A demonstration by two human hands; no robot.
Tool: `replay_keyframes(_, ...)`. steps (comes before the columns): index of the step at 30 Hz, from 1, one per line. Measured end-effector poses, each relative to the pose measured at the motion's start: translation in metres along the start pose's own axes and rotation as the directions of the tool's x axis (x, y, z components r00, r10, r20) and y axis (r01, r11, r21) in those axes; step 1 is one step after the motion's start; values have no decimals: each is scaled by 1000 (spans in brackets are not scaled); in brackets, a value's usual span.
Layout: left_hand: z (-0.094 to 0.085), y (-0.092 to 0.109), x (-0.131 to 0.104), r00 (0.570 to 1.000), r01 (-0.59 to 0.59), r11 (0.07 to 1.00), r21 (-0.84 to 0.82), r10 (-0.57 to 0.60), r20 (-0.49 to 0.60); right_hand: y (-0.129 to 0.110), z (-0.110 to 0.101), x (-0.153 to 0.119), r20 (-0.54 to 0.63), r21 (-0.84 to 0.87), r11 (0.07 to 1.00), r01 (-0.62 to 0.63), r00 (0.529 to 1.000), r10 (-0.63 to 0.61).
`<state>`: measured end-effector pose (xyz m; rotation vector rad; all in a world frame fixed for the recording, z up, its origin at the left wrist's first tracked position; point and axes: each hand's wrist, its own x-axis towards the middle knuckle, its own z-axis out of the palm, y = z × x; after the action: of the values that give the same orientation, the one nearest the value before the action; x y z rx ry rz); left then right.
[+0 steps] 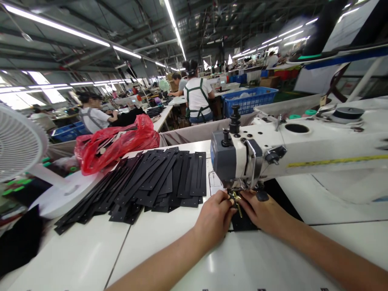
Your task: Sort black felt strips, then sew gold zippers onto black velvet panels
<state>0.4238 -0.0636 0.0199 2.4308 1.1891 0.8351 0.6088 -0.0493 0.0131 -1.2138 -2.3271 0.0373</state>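
My left hand (pixel 214 218) is at the needle area of a white and grey sewing machine (pixel 224 157), its fingers bent and pressed at the left edge of a black piece (pixel 244 223). A gold zipper (pixel 239 208) lies on this piece between my hands. From the right, my right hand (pixel 262 210) reaches in with its fingertips pressed down beside the zipper, under the machine head. The fingertips of both hands are partly hidden. Black fabric (pixel 281 200) extends behind my right hand.
Many black slotted strips (pixel 145 182) are piled left of the machine. Beyond them sit a red plastic bag (pixel 142 135) and a white fan (pixel 18 141). A blue basket (pixel 251 99) stands past the table's far edge. Several people work at tables farther back.
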Motion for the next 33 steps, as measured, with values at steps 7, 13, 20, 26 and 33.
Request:
replay_keyframes(7,1,1,1,1000,22,1000,13,-22,5,5,5,2,4,86,996,-28,1000,28)
replay_keyframes(13,4,0,4,1000,24,999,46,-24,-9,10,9,4,-86,84,996,13,996,-6)
replay_keyframes(20,6,0,5,999,20,996,91,-18,-30,10,14,3,-232,-52,997,-53,972,39)
replay_keyframes(26,6,0,5,1000,24,990,142,-23,-8,0,18,13,-252,-333,887,-319,937,243)
replay_keyframes(33,3,3,7,1000,15,981,192,-13,-14,-3,10,9,-238,-313,902,-297,944,229)
